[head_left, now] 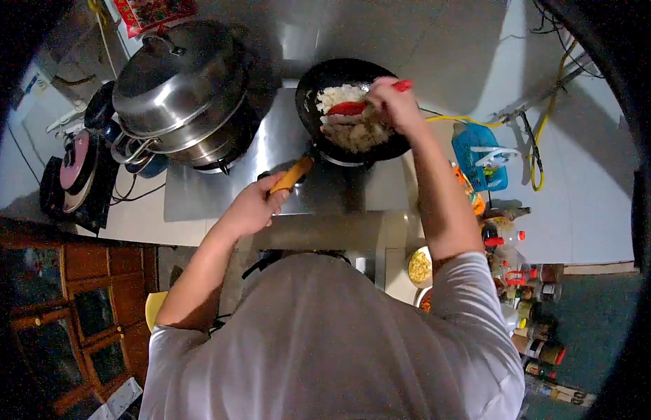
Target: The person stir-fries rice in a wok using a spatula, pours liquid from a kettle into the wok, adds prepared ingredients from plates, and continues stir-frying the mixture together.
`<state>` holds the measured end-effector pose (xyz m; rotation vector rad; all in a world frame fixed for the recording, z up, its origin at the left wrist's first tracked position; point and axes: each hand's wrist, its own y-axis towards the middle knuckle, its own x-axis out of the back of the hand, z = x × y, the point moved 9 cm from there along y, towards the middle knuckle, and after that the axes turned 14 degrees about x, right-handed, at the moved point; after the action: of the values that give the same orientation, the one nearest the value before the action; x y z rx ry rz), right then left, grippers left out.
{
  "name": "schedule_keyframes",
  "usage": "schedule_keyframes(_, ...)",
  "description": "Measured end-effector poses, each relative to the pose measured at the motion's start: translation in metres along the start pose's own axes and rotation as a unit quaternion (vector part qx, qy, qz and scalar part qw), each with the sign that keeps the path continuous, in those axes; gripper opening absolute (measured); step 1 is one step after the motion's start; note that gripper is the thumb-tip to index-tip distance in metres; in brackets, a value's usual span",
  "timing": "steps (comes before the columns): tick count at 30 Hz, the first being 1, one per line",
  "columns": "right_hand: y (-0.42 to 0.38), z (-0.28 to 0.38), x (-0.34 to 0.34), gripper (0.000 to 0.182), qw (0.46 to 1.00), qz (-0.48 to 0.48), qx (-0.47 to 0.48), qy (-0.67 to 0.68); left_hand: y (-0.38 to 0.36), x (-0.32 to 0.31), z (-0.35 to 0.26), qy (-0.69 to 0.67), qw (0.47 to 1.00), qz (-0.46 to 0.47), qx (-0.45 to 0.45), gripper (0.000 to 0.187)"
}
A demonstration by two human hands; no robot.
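My left hand [257, 204] is wrapped round the wooden handle [294, 173] of a black wok [313, 124] that sits on the stove. Over the wok's right side, my right hand [392, 102] grips a red spatula [348, 108], its red blade down among the food. White, rice-like food [341, 95] fills the far part of the wok, and browner, greyish food [356, 137] lies in the near part. Part of the spatula's shaft is hidden behind my fingers.
Left of the wok stands a large lidded steel steamer pot [178, 94] on the steel stove top [269, 150]. To the right are a blue basket [481, 155], several bottles [511, 259] and a bowl of yellow food [420, 267]. A pink-lidded appliance [76, 164] sits far left.
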<state>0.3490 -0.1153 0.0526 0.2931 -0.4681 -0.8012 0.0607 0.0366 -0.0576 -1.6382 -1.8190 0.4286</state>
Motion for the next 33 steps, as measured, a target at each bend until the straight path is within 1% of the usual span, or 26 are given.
schedule_keyframes(2,0.002,-0.005,0.005,0.024,1.000,-0.006,-0.002,-0.005,0.005,0.004,-0.001,0.016,1.000,0.002,-0.011,0.054)
schedule_keyframes(3,0.011,0.006,0.012,0.024,0.999,-0.009,-0.021,-0.034,0.004,0.007,-0.007,0.015,1.000,-0.003,-0.013,0.054)
schedule_keyframes(4,0.012,0.016,0.015,0.024,0.997,-0.012,-0.049,-0.062,-0.002,0.005,-0.008,0.018,1.000,0.000,0.003,0.054)
schedule_keyframes(5,0.011,0.039,0.011,0.024,0.997,-0.039,-0.057,-0.032,-0.004,0.005,-0.010,0.023,1.000,0.003,0.016,0.054)
schedule_keyframes(6,0.017,0.030,0.014,0.024,0.997,-0.040,-0.055,-0.033,0.002,0.007,-0.009,0.024,1.000,0.002,0.013,0.054)
schedule_keyframes(8,0.018,-0.010,0.005,0.024,0.998,-0.001,-0.030,0.051,0.009,0.003,0.004,0.012,1.000,0.005,0.004,0.054)
schedule_keyframes(9,0.015,-0.014,-0.002,0.022,0.999,0.010,-0.045,0.002,0.005,0.002,0.002,0.014,1.000,0.006,0.004,0.054)
schedule_keyframes(10,0.016,-0.009,0.003,0.022,0.999,0.010,-0.042,0.001,-0.001,0.001,-0.005,0.013,1.000,0.004,-0.002,0.054)
schedule_keyframes(12,0.015,0.002,0.010,0.022,0.993,0.016,-0.113,0.000,-0.001,0.004,-0.010,0.007,1.000,-0.003,-0.010,0.053)
schedule_keyframes(13,0.014,0.019,0.012,0.022,0.996,-0.020,-0.087,-0.009,0.000,0.003,-0.004,0.002,1.000,0.001,-0.008,0.053)
schedule_keyframes(15,0.019,0.012,0.006,0.021,0.997,-0.035,-0.064,0.016,0.006,0.006,-0.005,-0.001,1.000,0.004,-0.011,0.053)
schedule_keyframes(16,0.012,0.002,0.005,0.020,0.997,-0.053,-0.048,0.043,0.006,0.004,-0.002,0.011,1.000,0.007,-0.001,0.053)
schedule_keyframes(17,0.016,-0.048,0.009,0.018,1.000,0.002,-0.023,-0.015,0.004,0.004,-0.001,0.026,1.000,0.007,0.005,0.053)
schedule_keyframes(18,0.018,-0.038,0.013,0.018,1.000,-0.001,-0.019,-0.017,0.002,0.006,-0.006,0.029,1.000,0.006,0.001,0.053)
schedule_keyframes(20,0.010,-0.008,0.016,0.016,0.992,-0.027,-0.119,0.027,-0.003,0.007,-0.010,0.022,1.000,-0.001,0.002,0.052)
schedule_keyframes(21,0.006,0.022,0.013,0.015,0.991,-0.027,-0.104,0.082,-0.006,0.006,-0.012,0.019,1.000,-0.001,0.004,0.052)
schedule_keyframes(22,0.000,0.041,0.014,0.015,0.991,-0.024,-0.105,0.082,-0.006,0.007,-0.014,0.022,1.000,-0.006,0.006,0.052)
schedule_keyframes(24,-0.018,0.064,0.017,0.014,0.994,-0.020,-0.100,0.034,-0.005,0.006,-0.010,0.023,1.000,-0.007,0.012,0.052)
schedule_keyframes(25,-0.028,0.051,0.011,0.014,0.995,0.009,-0.095,-0.023,-0.003,0.006,-0.010,0.018,1.000,-0.003,0.001,0.052)
schedule_keyframes(26,-0.034,0.020,0.014,0.013,0.993,-0.012,-0.104,-0.054,-0.003,0.005,-0.009,0.015,1.000,0.004,-0.007,0.052)
schedule_keyframes(27,-0.035,0.012,0.005,0.013,0.989,-0.033,-0.114,-0.084,-0.003,0.001,-0.006,0.017,1.000,0.009,-0.006,0.052)
schedule_keyframes(28,-0.033,0.014,0.008,0.013,0.990,-0.028,-0.127,-0.049,0.001,0.003,-0.005,0.011,1.000,0.003,0.000,0.052)
schedule_keyframes(29,-0.037,0.021,0.018,0.013,0.990,-0.032,-0.128,-0.049,0.003,0.004,-0.003,0.008,1.000,0.002,0.011,0.052)
schedule_keyframes(31,-0.038,0.059,0.026,0.014,0.994,-0.050,-0.096,0.020,-0.002,0.001,-0.005,0.003,1.000,0.002,0.009,0.052)
schedule_keyframes(32,-0.034,0.060,0.026,0.014,0.994,-0.050,-0.091,0.017,-0.002,0.004,-0.008,-0.005,1.000,-0.004,0.007,0.052)
schedule_keyframes(33,-0.040,0.057,0.023,0.015,0.994,-0.051,-0.099,0.008,0.007,0.004,0.002,0.005,1.000,-0.005,0.002,0.054)
